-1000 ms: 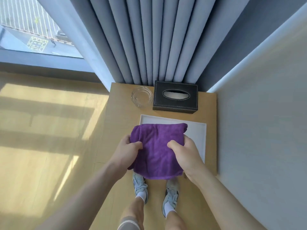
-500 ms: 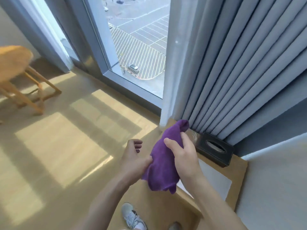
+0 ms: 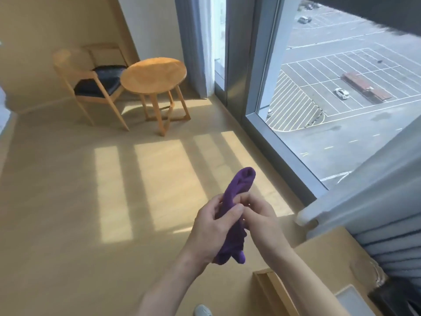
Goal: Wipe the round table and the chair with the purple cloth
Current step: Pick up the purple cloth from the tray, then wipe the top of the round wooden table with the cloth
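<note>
A: What is taken up by the largest part of the scene?

B: A pale wooden floor is seen, crossed by bars of sunlight, and a tall window is set along the right, through which a car park is seen far below. Grey curtains are hung at the near right.

A: And the furniture?

B: A wooden chair with a dark seat cushion is placed at the far left against the wall. Just to its right a round table on crossed wooden legs is stood, its edge overlapping the chair seat in this view. At the near right a corner of a wooden side table is seen.

A: Where is the purple cloth found?

B: It is held up in the air in the near middle, well apart from the chair and the round table. It has been bunched lengthwise into a narrow roll; its rounded upper end is raised above the hands and its crumpled lower end is hung below them. The colour is a deep, even violet, and the surface looks soft.

A: How are the hands placed?

B: The left hand is wrapped round the middle of the roll, the thumb laid across it. The right hand is pressed against the other side, its fingers curled onto the fabric.
</note>
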Demonstrator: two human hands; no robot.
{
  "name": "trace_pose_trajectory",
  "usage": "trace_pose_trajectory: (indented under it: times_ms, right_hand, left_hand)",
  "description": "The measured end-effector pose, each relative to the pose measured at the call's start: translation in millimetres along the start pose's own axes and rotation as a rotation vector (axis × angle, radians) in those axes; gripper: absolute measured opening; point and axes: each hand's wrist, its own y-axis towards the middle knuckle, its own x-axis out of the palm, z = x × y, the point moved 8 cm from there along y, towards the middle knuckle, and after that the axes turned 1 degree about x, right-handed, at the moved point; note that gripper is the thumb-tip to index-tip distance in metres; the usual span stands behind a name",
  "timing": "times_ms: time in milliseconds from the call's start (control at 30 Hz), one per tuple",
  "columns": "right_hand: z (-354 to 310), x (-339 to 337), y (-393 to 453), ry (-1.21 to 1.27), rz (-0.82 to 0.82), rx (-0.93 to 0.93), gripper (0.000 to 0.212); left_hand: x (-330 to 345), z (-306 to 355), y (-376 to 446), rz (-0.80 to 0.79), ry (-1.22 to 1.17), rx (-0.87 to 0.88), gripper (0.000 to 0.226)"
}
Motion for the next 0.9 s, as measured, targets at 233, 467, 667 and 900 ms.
trace_pose_trajectory:
  times_ms: [233,467,667,900]
  right_hand:
    - [-3,25,84,-0.165,0.014,0.062,0.028]
    - [-17,26,202,-0.127,-0.032,0.15,0.028]
    - [-69,33,312,-0.137,-0.168,0.153,0.034]
    - [-106,75,421,-0.217,-0.213,0.175,0.031]
  left_hand:
    - [-50,16,68,0.055,-0.097,-0.043,0.03]
    - [-96,39,167,0.217,-0.075,-0.109,0.027]
    - [-129,86,258,0.337,-0.17,-0.078,0.026]
    - [-175,119,324,0.498,-0.24,-0.015,0.012]
